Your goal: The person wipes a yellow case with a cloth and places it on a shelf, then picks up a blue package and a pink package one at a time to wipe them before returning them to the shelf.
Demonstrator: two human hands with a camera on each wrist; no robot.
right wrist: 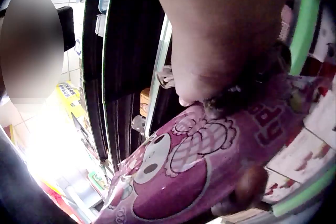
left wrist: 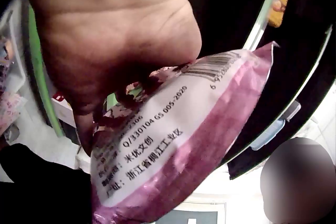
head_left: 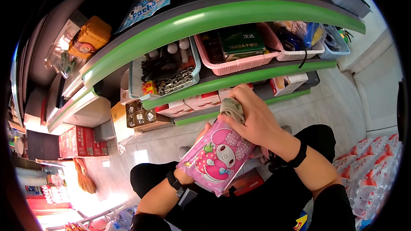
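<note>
A pink package [head_left: 218, 156] with a cartoon character in a pink hood lies tilted between the two hands in the head view. The left hand [head_left: 185, 174] holds it from behind and below, most of its fingers hidden by the package; the left wrist view shows the palm [left wrist: 115, 40] against the printed back of the package [left wrist: 152, 145]. At the top end, the right hand [head_left: 252, 117] grips a rolled, patterned greyish cloth [head_left: 232, 110], touching the package. The right wrist view has the right hand [right wrist: 220, 50] above the package front [right wrist: 194, 171], its fingers mostly hidden.
Green-edged shelves [head_left: 205, 15] stand ahead, with a blue basket [head_left: 198, 66] of metal parts, a pink basket [head_left: 227, 69] and a white basket [head_left: 302, 54]. Cardboard boxes sit lower down. Wrapped bottles [head_left: 368, 175] stand at the right, a broom [head_left: 84, 177] at the left.
</note>
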